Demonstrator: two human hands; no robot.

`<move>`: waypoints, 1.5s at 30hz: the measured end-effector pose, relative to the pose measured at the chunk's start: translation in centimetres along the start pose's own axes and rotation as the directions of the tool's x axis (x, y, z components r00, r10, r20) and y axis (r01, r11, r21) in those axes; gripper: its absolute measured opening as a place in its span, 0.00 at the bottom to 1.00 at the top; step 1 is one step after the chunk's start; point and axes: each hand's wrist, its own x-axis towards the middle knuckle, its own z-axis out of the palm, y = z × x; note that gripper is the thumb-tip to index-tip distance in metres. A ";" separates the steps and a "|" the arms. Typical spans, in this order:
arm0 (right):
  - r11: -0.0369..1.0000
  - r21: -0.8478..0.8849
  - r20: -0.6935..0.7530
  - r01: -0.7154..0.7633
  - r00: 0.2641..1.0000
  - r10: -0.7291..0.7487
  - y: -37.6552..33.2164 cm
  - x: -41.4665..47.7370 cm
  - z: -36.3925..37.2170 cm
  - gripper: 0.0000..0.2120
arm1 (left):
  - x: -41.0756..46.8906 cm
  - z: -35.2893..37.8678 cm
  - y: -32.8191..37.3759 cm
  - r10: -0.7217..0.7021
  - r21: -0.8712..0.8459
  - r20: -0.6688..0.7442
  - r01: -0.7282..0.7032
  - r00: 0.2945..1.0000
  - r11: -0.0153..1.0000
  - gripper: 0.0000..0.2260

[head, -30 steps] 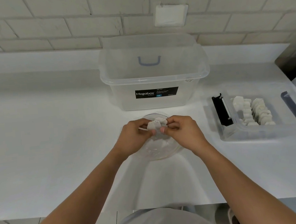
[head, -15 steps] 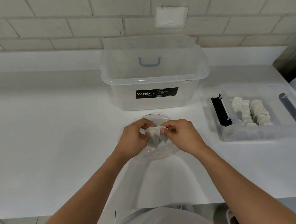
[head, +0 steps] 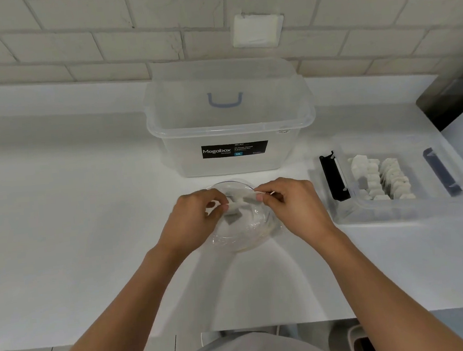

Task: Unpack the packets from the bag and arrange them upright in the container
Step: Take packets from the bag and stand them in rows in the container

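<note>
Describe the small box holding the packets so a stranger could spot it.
Find the big clear Megabox tub at the back of the white counter. Right of it and nearer sits a shallow clear container. Unlike the tub, it holds rows of white packets beside a black end clip.

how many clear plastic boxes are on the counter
2: the big tub stands at the back in the middle, and the low box sits on the right, holding rows of packets. None appear hidden.
</note>
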 end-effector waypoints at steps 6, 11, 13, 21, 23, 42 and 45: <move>0.983 0.170 -0.100 -0.070 0.991 0.088 0.5 -1.2 -4.7 0.04 | 0.5 -1.5 1.8 -0.072 -0.084 0.009 0.073 0.997 0.994 0.04; 0.971 0.235 -0.274 -0.047 0.955 0.113 2.1 -3.3 -13.1 0.02 | 1.4 -1.4 5.3 -0.050 -0.214 -0.022 0.044 0.999 0.976 0.07; 0.976 0.211 -0.365 -0.061 0.921 0.137 3.3 -3.7 -17.0 0.03 | 2.1 -0.8 7.9 0.006 -0.274 -0.053 -0.020 0.999 0.962 0.08; 0.973 -0.014 -0.316 -0.231 0.924 0.215 11.6 -0.8 -22.9 0.05 | 6.9 4.9 18.2 0.188 -0.350 -0.075 -0.202 0.979 0.915 0.05; 0.971 -0.048 -0.202 -0.235 0.954 0.221 13.4 0.1 -22.2 0.05 | 7.8 6.3 19.7 0.219 -0.319 -0.069 -0.230 0.973 0.919 0.05; 0.965 -0.174 0.195 -0.194 0.954 0.227 18.7 5.6 -17.2 0.05 | 10.5 10.9 22.8 0.139 -0.059 -0.019 -0.140 0.990 0.988 0.02; 0.969 -0.198 0.066 -0.146 0.985 0.162 18.8 5.1 -18.9 0.08 | 10.9 11.7 23.1 0.115 -0.007 0.042 -0.115 0.992 0.993 0.02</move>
